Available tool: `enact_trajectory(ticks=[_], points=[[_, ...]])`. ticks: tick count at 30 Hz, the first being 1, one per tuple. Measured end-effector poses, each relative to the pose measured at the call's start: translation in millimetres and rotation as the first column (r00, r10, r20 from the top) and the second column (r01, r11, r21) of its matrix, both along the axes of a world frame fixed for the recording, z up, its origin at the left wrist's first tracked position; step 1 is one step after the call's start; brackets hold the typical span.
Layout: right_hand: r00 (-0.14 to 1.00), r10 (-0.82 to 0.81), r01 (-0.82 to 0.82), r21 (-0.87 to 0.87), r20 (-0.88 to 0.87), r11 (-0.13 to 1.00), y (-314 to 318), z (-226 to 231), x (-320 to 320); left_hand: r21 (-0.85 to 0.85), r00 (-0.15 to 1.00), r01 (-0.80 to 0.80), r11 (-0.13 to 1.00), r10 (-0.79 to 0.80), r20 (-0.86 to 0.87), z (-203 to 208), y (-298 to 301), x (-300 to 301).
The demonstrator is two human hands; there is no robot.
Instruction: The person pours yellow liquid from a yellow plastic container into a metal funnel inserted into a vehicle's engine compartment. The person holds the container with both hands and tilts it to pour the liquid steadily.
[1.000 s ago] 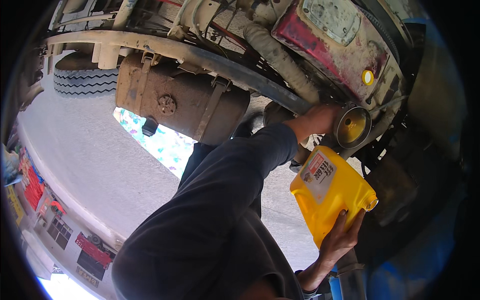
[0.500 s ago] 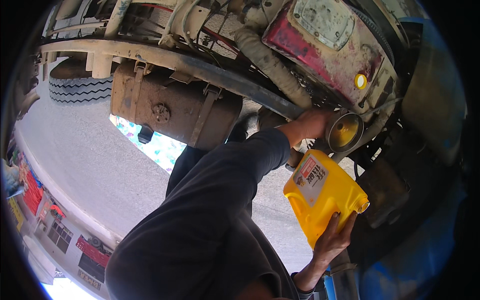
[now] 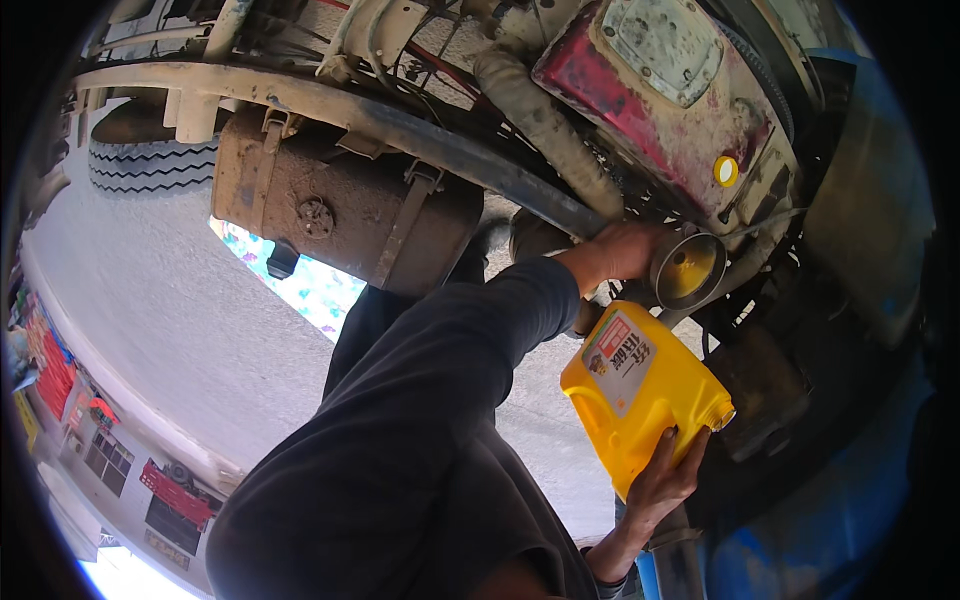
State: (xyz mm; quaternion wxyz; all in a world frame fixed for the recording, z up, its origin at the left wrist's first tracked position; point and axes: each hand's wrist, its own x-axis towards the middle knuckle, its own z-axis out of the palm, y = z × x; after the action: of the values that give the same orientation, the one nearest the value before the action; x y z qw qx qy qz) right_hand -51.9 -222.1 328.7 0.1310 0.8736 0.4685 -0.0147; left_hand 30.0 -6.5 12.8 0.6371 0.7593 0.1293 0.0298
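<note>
My left hand (image 3: 628, 250) reaches in to the side of a round metal funnel (image 3: 688, 266) and grips it; the fingertips are hidden behind its rim. Yellow liquid shows inside the funnel's bowl. Just below it, a yellow plastic jug (image 3: 655, 385) with a pale label is tilted, its uncapped mouth pointing to the lower right. My right hand (image 3: 668, 480) supports the jug from underneath near the mouth, fingers pressed against its side. Jug and funnel are apart, and no liquid runs between them.
Above the funnel is a red, dirt-covered engine part (image 3: 660, 110) bearing a small yellow ring-shaped cap (image 3: 726, 171). A thick wrapped hose (image 3: 540, 130) and a long frame rail (image 3: 340, 120) run alongside. A rusty tank (image 3: 345, 205) and a tyre (image 3: 155, 165) lie leftward; blue bodywork (image 3: 850, 190) is at right.
The yellow jug has shifted slightly left with my right hand. My left hand keeps its hold on the funnel. The surrounding view has moved a little.
</note>
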Motion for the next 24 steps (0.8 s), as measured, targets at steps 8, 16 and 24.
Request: enact_trajectory(ticks=[8, 16, 24], points=[[1.000, 0.009, -0.009, 0.006, 0.000, 1.000, 2, 0, 1, 0.018, 1.000, 0.004, 1.000, -0.005, 0.020, 2, 3, -1], [1.000, -0.001, 0.001, -0.009, 0.001, 1.000, 0, -1, 0, 0.017, 0.999, 0.015, 1.000, -0.016, 0.039, 10, 7, -3], [1.000, -0.004, 0.004, 0.015, -0.001, 1.000, 5, 0, 0, 0.004, 0.999, 0.048, 0.999, -0.048, 0.000, 5, 6, 0]])
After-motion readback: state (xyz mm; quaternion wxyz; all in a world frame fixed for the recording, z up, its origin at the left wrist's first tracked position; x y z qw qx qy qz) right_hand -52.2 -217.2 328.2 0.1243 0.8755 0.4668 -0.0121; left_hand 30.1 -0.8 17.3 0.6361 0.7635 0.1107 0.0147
